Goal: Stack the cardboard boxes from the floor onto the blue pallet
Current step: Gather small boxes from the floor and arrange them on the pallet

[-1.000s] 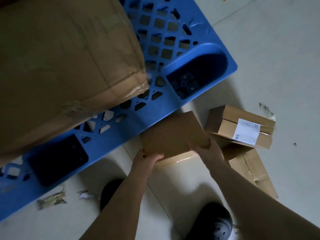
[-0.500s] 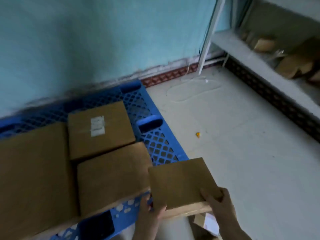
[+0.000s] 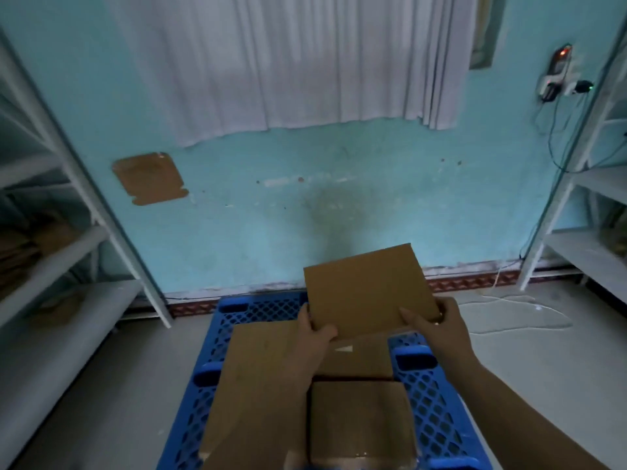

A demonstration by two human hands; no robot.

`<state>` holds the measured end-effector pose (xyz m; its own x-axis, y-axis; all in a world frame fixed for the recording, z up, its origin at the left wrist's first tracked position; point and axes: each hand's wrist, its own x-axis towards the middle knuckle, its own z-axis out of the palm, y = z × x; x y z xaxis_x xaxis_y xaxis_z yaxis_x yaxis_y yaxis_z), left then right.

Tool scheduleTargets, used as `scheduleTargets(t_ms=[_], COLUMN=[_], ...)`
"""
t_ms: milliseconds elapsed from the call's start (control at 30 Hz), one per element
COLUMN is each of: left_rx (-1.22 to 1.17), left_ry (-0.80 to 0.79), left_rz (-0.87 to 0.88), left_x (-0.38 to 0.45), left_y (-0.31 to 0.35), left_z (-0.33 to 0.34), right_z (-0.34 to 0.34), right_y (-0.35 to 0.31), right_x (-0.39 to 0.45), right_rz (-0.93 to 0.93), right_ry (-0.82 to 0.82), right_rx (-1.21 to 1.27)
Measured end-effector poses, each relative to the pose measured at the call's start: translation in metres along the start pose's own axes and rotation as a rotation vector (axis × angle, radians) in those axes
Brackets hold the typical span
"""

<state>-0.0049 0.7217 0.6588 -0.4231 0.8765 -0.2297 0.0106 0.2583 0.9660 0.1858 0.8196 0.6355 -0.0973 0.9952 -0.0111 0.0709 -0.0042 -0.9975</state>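
Small box (image 3: pixel 368 293) now lifted off the floor, head-view up w/ it; left hand (image 3: pixel 314 337) & right hand (image 3: pixel 437 325) grip its near corners above blue pallet (image 3: pixel 437 398); carry step; next, lower onto stacked boxes (image 3: pixel 258 385) below hands.

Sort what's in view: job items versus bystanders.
Job:
held box, gripped by left hand and right hand
blue pallet
large box
two small boxes

Bystanders:
curtain
shelves
charger
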Motion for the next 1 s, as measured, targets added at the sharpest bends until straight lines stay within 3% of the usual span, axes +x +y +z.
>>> scheduleTargets(t_ms=[233,500,667,833,1000], left_rx=[-0.041,-0.065,-0.302,-0.247,-0.153], left_ry=[0.144,0.143,0.098,0.068,0.076], left_rz=[0.159,0.383,0.438,0.433,0.369], left_x=[-0.004,0.028,0.057,0.087,0.123], left_y=[0.069,0.113,0.124,0.119,0.107], left_z=[-0.095,-0.175,-0.21,-0.229,-0.22], right_z=[0.083,0.141,0.16,0.172,0.182], right_y=[-0.084,-0.133,-0.153,-0.148,-0.12], right_x=[-0.006,0.013,0.026,0.034,0.049], right_rz=[-0.212,-0.397,-0.371,-0.265,-0.255], right_ry=[-0.114,-0.237,-0.345,-0.55,-0.444], right_rx=[0.034,-0.08,0.003,-0.116,-0.234])
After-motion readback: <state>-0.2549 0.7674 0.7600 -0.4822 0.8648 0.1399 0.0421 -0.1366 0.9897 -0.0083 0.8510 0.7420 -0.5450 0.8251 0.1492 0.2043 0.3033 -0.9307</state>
